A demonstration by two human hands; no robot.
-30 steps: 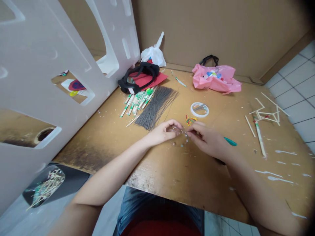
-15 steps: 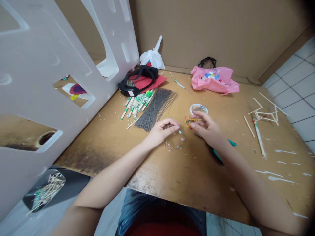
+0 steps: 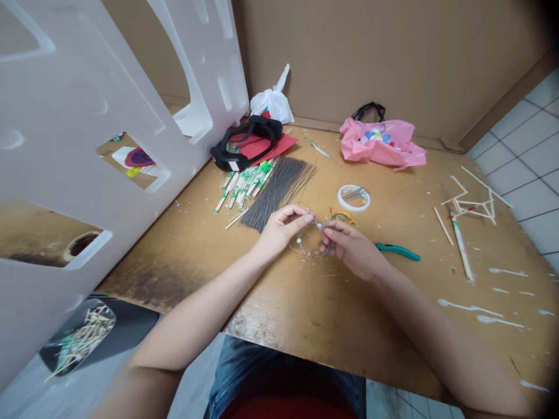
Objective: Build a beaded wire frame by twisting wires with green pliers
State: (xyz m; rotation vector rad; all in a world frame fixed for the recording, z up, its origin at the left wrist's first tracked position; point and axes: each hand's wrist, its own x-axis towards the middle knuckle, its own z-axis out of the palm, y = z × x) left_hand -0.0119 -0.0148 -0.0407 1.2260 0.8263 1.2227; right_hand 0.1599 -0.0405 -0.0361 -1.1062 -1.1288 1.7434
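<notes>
A thin wire loop strung with small pale blue and clear beads, like a beaded bracelet (image 3: 299, 240), hangs between my hands just over the table. My left hand (image 3: 286, 230) pinches its upper left part between thumb and forefinger. On the right side, my right hand (image 3: 349, 247) has its fingers closed on the loop beside a bead. Behind the right hand lie red, yellow and green rubber bands (image 3: 343, 217). Teal-handled pliers (image 3: 399, 251) rest to its right, their head hidden by my right hand. Farther back is a white ring (image 3: 343, 198) with short wires in it.
A bundle of grey wires (image 3: 273, 195) and paper-wrapped chopsticks (image 3: 236, 189) lie left of centre. Behind them sits a black head strap (image 3: 225, 157). A pink bag (image 3: 358, 148) stands at the back; a stick frame (image 3: 474, 203) is at right. A white plastic panel (image 3: 131, 87) borders the left.
My right hand has moved left and down from beside the rubber bands and closed on the beaded loop. The pliers and white ring are now less covered. My left hand keeps its pinch.
</notes>
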